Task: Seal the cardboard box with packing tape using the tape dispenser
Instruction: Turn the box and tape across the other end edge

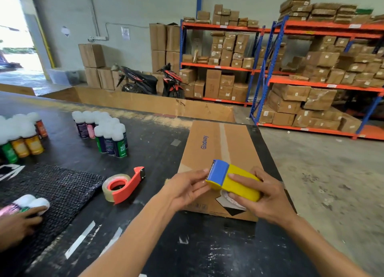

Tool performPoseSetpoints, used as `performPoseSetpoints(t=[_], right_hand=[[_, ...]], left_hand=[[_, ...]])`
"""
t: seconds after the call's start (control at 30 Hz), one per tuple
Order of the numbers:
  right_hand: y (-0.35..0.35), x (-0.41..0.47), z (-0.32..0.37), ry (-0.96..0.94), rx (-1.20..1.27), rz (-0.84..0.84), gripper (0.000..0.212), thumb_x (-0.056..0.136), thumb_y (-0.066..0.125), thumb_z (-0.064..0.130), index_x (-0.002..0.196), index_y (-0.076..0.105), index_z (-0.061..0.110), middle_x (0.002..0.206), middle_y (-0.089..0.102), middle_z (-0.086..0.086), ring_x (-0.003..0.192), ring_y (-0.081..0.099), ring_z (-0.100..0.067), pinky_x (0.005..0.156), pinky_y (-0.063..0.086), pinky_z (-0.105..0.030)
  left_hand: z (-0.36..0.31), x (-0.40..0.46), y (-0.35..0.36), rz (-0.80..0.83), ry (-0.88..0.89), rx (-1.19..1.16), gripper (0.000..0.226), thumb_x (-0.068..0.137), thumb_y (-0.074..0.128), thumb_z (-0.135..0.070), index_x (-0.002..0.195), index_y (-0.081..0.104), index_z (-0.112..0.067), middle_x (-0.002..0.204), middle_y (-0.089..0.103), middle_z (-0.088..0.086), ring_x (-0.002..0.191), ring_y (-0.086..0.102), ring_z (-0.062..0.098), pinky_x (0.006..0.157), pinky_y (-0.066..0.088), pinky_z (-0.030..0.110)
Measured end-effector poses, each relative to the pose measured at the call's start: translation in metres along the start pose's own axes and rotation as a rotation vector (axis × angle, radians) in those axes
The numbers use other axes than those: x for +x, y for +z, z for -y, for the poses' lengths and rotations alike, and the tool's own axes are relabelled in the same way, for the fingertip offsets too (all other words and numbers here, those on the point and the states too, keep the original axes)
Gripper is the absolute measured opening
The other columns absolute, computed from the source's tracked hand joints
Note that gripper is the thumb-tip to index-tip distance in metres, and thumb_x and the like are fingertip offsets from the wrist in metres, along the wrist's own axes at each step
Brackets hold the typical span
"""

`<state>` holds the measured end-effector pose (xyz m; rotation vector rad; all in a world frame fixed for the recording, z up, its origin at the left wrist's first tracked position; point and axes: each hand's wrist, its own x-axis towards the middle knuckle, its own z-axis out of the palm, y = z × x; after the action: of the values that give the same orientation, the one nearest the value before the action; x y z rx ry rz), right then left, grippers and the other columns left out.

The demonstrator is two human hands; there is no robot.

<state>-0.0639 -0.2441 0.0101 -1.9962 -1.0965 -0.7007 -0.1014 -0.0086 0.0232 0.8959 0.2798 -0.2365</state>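
Right hand (268, 195) grips the tape dispenser (239, 183) over the cardboard box (218, 143); left hand (185, 187) pinches its blade end and may get cut.

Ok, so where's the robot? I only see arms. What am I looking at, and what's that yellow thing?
There is no robot: these are a person's bare hands, filmed by one camera worn on the head, looking forward and down. The right hand grips a yellow and blue tape dispenser over the near end of a cardboard box on a black table. The left hand touches its blue front with its fingertips; whether it pinches tape I cannot tell. Also there: a red tape dispenser with a clear roll, white-capped spray cans, and a dark bubble sheet where another person's hand touches more cans.
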Motion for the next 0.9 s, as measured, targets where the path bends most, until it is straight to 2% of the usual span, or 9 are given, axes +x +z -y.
performPoseSetpoints(t=[0.1, 0.23, 0.33, 0.4, 0.47, 0.57, 0.63, 0.77, 0.9], right_hand=[[0.005, 0.012, 0.002, 0.003, -0.049, 0.115, 0.048, 0.077, 0.080, 0.048, 0.122, 0.070, 0.037, 0.080, 0.045, 0.002, 0.072, 0.048, -0.011, 0.061, 0.036, -0.015], [-0.013, 0.024, -0.009, 0.020, -0.130, 0.261, 0.050, 0.078, 0.075, 0.060, 0.126, 0.064, 0.048, 0.080, 0.049, 0.001, 0.070, 0.051, -0.017, 0.053, 0.043, -0.032], [-0.031, 0.032, -0.017, -0.001, -0.224, 0.367, 0.050, 0.079, 0.069, 0.065, 0.126, 0.062, 0.050, 0.083, 0.052, 0.002, 0.067, 0.052, -0.014, 0.049, 0.045, -0.033], [-0.031, 0.038, -0.017, -0.002, -0.315, 0.454, 0.049, 0.078, 0.064, 0.067, 0.126, 0.060, 0.055, 0.083, 0.052, 0.005, 0.067, 0.052, -0.011, 0.048, 0.045, -0.031], [-0.026, 0.041, -0.016, 0.013, -0.381, 0.496, 0.049, 0.076, 0.060, 0.068, 0.124, 0.059, 0.058, 0.083, 0.052, 0.007, 0.065, 0.051, -0.009, 0.046, 0.042, -0.026], [-0.017, 0.042, -0.012, -0.003, -0.453, 0.520, 0.048, 0.074, 0.055, 0.068, 0.119, 0.064, 0.056, 0.078, 0.052, 0.007, 0.059, 0.049, -0.009, 0.046, 0.019, -0.013], [-0.010, 0.043, -0.009, -0.005, -0.477, 0.534, 0.046, 0.074, 0.054, 0.067, 0.116, 0.067, 0.055, 0.075, 0.051, 0.006, 0.055, 0.051, -0.012, 0.049, 0.010, -0.012], [-0.001, 0.047, -0.009, -0.004, -0.547, 0.593, 0.043, 0.075, 0.063, 0.062, 0.117, 0.067, 0.053, 0.079, 0.055, 0.004, 0.056, 0.055, -0.016, 0.047, 0.011, -0.013], [0.003, 0.051, -0.013, -0.015, -0.593, 0.636, 0.045, 0.076, 0.065, 0.060, 0.120, 0.065, 0.053, 0.083, 0.056, 0.002, 0.060, 0.059, -0.021, 0.047, 0.024, -0.021]], left_hand=[[-0.005, 0.003, -0.005, -0.142, 0.078, 0.114, 0.020, 0.092, 0.062, 0.001, 0.112, 0.067, 0.002, 0.092, 0.077, 0.016, 0.080, 0.076, 0.024, 0.064, 0.062, 0.031], [-0.024, 0.001, -0.035, -0.287, 0.245, 0.149, 0.020, 0.092, 0.060, 0.009, 0.110, 0.067, 0.004, 0.094, 0.077, 0.019, 0.080, 0.077, 0.025, 0.061, 0.061, 0.026], [-0.023, 0.006, -0.055, -0.360, 0.390, 0.336, 0.023, 0.089, 0.070, -0.002, 0.112, 0.070, -0.005, 0.097, 0.078, 0.010, 0.094, 0.075, 0.022, 0.081, 0.061, 0.030], [-0.010, 0.016, -0.058, -0.455, 0.524, 0.571, 0.027, 0.088, 0.074, -0.016, 0.115, 0.073, -0.015, 0.103, 0.078, -0.003, 0.102, 0.072, 0.013, 0.096, 0.054, 0.034], [0.005, 0.023, -0.059, -0.483, 0.602, 0.706, 0.032, 0.090, 0.072, -0.025, 0.122, 0.071, -0.020, 0.109, 0.075, -0.010, 0.104, 0.068, 0.002, 0.102, 0.050, 0.033], [0.014, 0.032, -0.064, -0.501, 0.592, 0.692, 0.039, 0.091, 0.071, -0.026, 0.129, 0.066, -0.021, 0.118, 0.073, -0.006, 0.106, 0.067, 0.001, 0.104, 0.049, 0.035], [0.017, 0.037, -0.068, -0.495, 0.572, 0.670, 0.041, 0.092, 0.071, -0.025, 0.132, 0.064, -0.020, 0.119, 0.073, -0.003, 0.109, 0.066, 0.002, 0.104, 0.049, 0.036], [0.018, 0.044, -0.069, -0.512, 0.566, 0.672, 0.041, 0.092, 0.071, -0.025, 0.132, 0.063, -0.020, 0.119, 0.073, -0.003, 0.105, 0.065, -0.001, 0.095, 0.050, 0.024], [0.020, 0.049, -0.072, -0.511, 0.554, 0.660, 0.043, 0.092, 0.071, -0.022, 0.134, 0.062, -0.021, 0.122, 0.071, -0.005, 0.111, 0.063, 0.001, 0.105, 0.048, 0.032]])
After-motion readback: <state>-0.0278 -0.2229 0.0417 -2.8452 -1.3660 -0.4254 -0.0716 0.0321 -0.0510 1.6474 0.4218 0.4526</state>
